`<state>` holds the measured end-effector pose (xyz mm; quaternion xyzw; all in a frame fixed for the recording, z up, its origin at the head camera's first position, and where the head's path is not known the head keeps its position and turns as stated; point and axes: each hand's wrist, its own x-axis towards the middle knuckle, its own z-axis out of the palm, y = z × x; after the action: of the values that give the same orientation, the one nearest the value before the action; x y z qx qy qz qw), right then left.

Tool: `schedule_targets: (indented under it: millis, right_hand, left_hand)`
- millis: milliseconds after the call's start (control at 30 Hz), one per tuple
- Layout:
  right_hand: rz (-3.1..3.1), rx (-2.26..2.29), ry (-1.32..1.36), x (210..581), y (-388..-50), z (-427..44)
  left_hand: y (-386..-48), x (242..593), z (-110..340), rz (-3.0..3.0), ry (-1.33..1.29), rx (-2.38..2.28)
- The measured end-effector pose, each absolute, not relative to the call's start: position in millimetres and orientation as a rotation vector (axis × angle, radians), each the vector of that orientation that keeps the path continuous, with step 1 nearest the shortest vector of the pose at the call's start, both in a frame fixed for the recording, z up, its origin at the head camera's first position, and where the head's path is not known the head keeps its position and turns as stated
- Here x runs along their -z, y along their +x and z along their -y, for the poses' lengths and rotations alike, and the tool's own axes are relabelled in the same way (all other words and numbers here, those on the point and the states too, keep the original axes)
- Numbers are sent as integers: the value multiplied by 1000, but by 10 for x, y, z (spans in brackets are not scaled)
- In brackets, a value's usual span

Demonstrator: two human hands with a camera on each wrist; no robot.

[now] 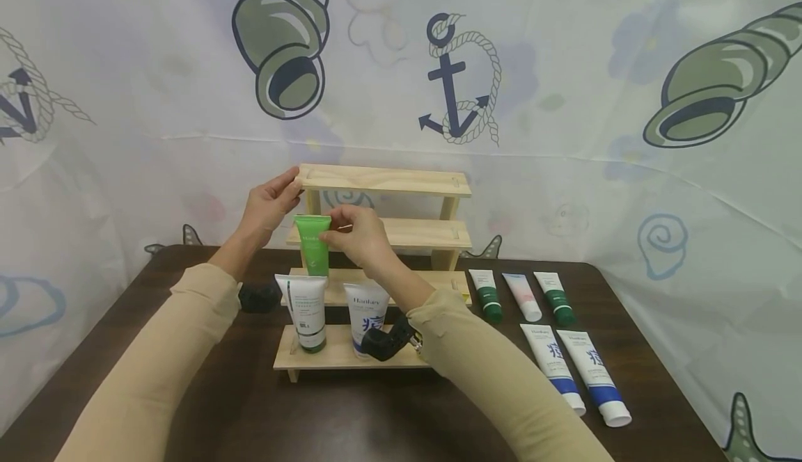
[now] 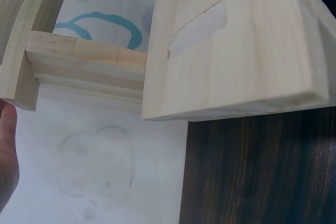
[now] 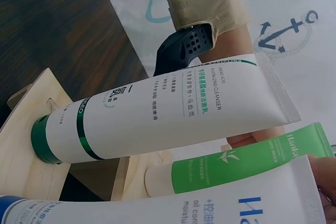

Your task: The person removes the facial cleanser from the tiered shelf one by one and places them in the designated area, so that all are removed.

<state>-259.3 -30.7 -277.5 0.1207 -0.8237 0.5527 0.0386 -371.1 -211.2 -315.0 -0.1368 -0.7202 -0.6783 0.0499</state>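
In the head view, the right hand (image 1: 360,238) pinches the upper right edge of a green tube (image 1: 315,248), which stands upright over the left end of the rack's second tier from the bottom. The right wrist view shows that green tube (image 3: 236,162) with its white cap down at a wooden board, and part of the right hand (image 3: 323,182) at its top. The left hand (image 1: 273,201) grips the left end of the top shelf (image 1: 382,179); in the left wrist view only part of the left hand (image 2: 7,153) shows, touching the wood.
On the bottom tier (image 1: 288,356) stand a white-and-green tube (image 1: 305,312) and a white-and-blue tube (image 1: 365,314). Several tubes lie on the dark table (image 1: 219,406) right of the rack, among them a pink-and-white one (image 1: 521,295). A patterned cloth (image 1: 564,190) hangs behind.
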Motion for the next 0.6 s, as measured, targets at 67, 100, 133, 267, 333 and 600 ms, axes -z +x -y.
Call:
schedule_targets:
  millis: [67, 100, 133, 267, 333, 600]
  right_hand:
    - [2521, -1678, 368, 2776, -2588, 300]
    - [2518, -1670, 366, 2778, -2588, 296]
    - [2515, -1662, 363, 2777, -2586, 289]
    - [2477, -1669, 348, 2765, -2578, 258]
    - [2451, -1682, 346, 2750, -2568, 237]
    - [2362, -1767, 341, 2661, -2503, 116]
  left_hand:
    - [-3709, 3154, 2112, 2195, -422, 2063]
    - [-3707, 3154, 2113, 2196, -423, 2059]
    - [-3707, 3154, 2109, 2199, -422, 2055]
    - [-3726, 3158, 2105, 2209, -413, 2039]
    - [-3734, 3159, 2104, 2213, -411, 2033]
    - [-3732, 3149, 2113, 2202, -426, 2047]
